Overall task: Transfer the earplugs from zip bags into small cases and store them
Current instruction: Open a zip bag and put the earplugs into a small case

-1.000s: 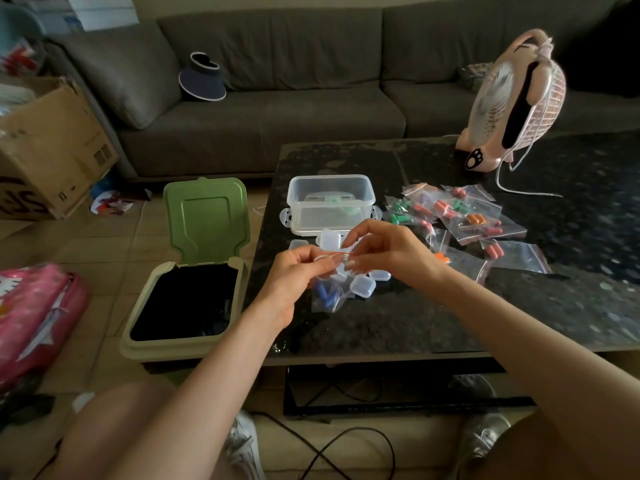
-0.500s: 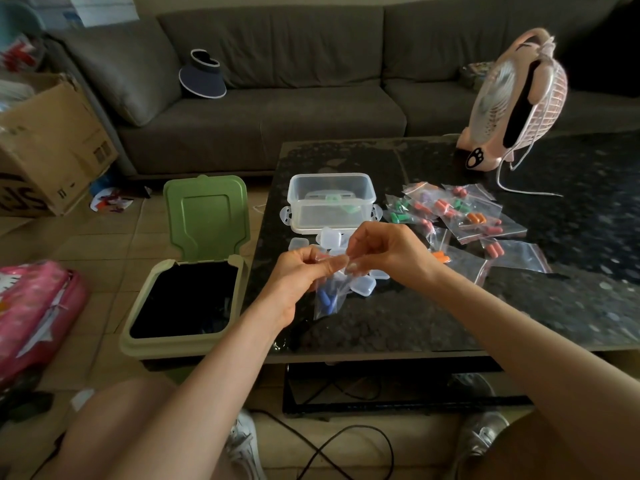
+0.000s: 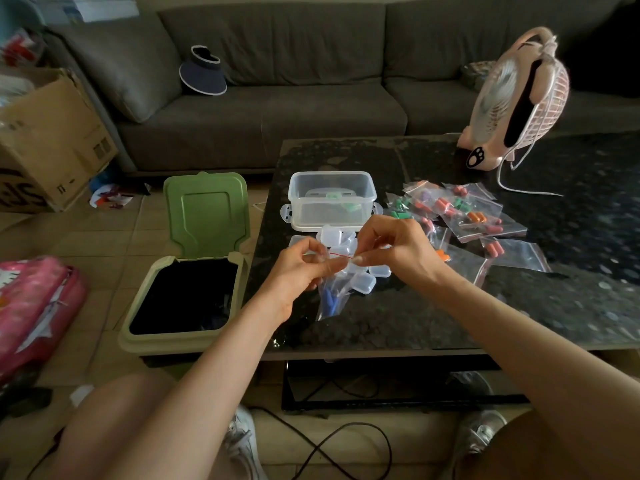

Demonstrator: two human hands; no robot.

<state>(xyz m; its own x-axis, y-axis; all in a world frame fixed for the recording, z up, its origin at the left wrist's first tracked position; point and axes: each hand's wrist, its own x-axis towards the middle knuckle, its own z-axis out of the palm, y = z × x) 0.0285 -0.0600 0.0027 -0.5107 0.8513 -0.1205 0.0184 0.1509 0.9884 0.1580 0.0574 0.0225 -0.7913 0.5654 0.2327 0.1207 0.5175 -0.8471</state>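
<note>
a home living room. behind the table (image 3: 561,278) runs a long grey sofa (image 3: 284,109) with a sun visor (image 3: 204,76) left on its seat. a pink fan (image 3: 516,98) (paw print on its base) stands on the far side of the table. left of the table a green lidded bin (image 3: 207,209) sits open on a tiled floor (image 3: 104,244), and further left are a cardboard box (image 3: 52,140) and a pink bag (image 3: 31,306). a black cable (image 3: 346,441) loops over the floor in front of the table.
</note>
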